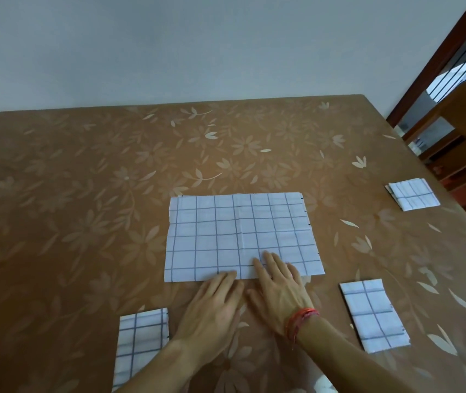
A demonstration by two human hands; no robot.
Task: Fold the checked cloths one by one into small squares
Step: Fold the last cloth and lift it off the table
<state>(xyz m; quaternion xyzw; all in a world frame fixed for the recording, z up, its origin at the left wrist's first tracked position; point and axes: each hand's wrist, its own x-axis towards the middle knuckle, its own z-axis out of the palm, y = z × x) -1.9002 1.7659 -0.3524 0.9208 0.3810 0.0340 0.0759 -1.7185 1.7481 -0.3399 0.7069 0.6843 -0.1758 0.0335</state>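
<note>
Your left hand (212,303) and right hand (278,290) lay flat, fingers extended, grasping nothing, pressing the six o'clock edge of the white blue-checked cloth rectangle (240,236) at the centre of the brown floral table (84,194).

I see soft, even daylight with faint shadows on the table (84,171); its edges bow from wide-angle distortion, and detail softens slightly toward its near corners.

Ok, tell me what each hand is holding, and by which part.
Nothing is gripped. The left hand and right hand lie flat, fingers pressing the near edge of the big checked cloth.
</note>
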